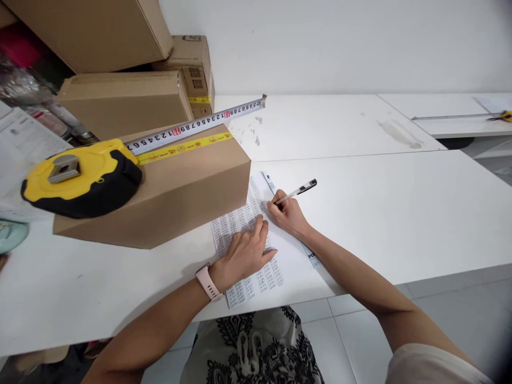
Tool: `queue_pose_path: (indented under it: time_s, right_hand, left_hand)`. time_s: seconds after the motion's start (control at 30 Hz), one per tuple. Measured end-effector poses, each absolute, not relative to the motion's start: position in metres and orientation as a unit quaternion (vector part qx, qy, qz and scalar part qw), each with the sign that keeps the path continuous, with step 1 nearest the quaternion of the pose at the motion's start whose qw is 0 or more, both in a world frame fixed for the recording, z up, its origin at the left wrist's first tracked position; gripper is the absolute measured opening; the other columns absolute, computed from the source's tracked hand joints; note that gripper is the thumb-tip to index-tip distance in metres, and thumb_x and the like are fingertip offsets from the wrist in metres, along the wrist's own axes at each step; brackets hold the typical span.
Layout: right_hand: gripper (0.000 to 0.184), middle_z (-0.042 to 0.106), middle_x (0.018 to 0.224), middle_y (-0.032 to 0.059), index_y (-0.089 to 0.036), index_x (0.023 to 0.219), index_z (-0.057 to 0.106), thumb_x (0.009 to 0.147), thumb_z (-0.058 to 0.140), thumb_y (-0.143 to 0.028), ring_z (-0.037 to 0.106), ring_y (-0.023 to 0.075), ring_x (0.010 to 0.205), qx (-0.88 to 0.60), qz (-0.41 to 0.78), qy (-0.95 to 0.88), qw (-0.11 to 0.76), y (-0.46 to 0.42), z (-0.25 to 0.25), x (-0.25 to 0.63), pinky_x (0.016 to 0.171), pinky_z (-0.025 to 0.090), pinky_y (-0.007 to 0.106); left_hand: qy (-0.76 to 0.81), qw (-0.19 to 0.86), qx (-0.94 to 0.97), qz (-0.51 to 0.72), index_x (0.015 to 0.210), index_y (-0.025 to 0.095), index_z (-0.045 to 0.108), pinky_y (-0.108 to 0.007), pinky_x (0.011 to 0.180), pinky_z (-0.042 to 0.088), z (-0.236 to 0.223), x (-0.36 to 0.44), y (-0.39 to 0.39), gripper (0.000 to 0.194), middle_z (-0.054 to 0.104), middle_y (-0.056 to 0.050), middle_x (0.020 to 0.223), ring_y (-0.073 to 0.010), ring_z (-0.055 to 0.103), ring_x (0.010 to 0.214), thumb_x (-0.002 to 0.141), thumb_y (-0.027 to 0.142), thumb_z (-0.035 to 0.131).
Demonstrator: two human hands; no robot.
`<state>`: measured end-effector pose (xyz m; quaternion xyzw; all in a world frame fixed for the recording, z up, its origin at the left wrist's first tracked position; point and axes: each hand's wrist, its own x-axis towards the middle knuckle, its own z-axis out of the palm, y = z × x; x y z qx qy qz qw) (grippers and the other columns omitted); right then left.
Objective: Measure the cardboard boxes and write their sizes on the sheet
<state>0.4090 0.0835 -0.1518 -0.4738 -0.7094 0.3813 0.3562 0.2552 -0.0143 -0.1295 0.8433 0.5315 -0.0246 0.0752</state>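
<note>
My right hand (288, 216) grips a pen (298, 191) with a clear barrel and black cap end, its tip low over a sheet of paper (294, 256). Columns of small handwriting cover much of the sheet's left side. Palm down on that writing lies my left hand (245, 250), fingers stretched out, with a pink watch band at the wrist. Beyond it stands a closed cardboard box (200, 197) sealed with yellow printed tape. On the box rests a yellow and black tape measure (84, 176), its blade (200, 122) pulled out along the top and past the far edge.
More cardboard boxes (124, 101) are stacked at the back left against the wall. A second tape measure (504, 116) lies extended at the far right. The white table (400, 213) has grey smudges near the back and a front edge close to my body.
</note>
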Motion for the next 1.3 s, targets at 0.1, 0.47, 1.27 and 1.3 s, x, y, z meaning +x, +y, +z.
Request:
queue_pose_path:
  time_s: [0.1,0.47,1.27,1.3]
  right_hand:
    - [0.019,0.039,0.051,-0.0075,-0.023,0.073,0.042,0.085,0.055,-0.031,0.034,0.01,0.049,-0.475,0.374,-0.712,0.357,0.0836,-0.1523,0.4092,0.049,0.027,0.026]
    - [0.02,0.038,0.051,-0.0078,-0.023,0.072,0.041,0.086,0.054,-0.03,0.034,0.0098,0.048,-0.476,0.363,-0.718,0.355,0.0828,-0.1503,0.4083,0.048,0.027,0.026]
    - [0.018,0.04,0.052,-0.0078,-0.023,0.072,0.042,0.085,0.054,-0.029,0.038,0.01,0.049,-0.474,0.361,-0.718,0.359,0.0848,-0.1504,0.4104,0.05,0.031,0.025]
    - [0.018,0.04,0.052,-0.0078,-0.023,0.072,0.042,0.085,0.054,-0.029,0.038,0.01,0.049,-0.474,0.361,-0.719,0.358,0.0847,-0.1503,0.4104,0.05,0.031,0.025]
  left_hand:
    - [0.531,0.073,0.844,-0.024,0.146,0.005,0.037,-0.04,0.072,0.055,-0.1295,0.2552,-0.0144,0.067,0.033,-0.029,0.155,-0.0288,0.069,0.095,0.099,0.052,0.039]
    - [0.531,0.072,0.844,-0.023,0.146,0.005,0.038,-0.039,0.072,0.056,-0.1276,0.2555,-0.0134,0.067,0.031,-0.028,0.156,-0.0276,0.069,0.093,0.099,0.052,0.042]
    - [0.531,0.073,0.844,-0.017,0.147,0.004,0.037,-0.041,0.07,0.057,-0.1297,0.2559,-0.0136,0.069,0.03,-0.029,0.157,-0.0302,0.07,0.095,0.098,0.053,0.043]
    - [0.531,0.074,0.844,-0.015,0.147,0.004,0.037,-0.041,0.07,0.057,-0.13,0.2558,-0.0135,0.069,0.03,-0.029,0.157,-0.0303,0.07,0.095,0.098,0.053,0.043]
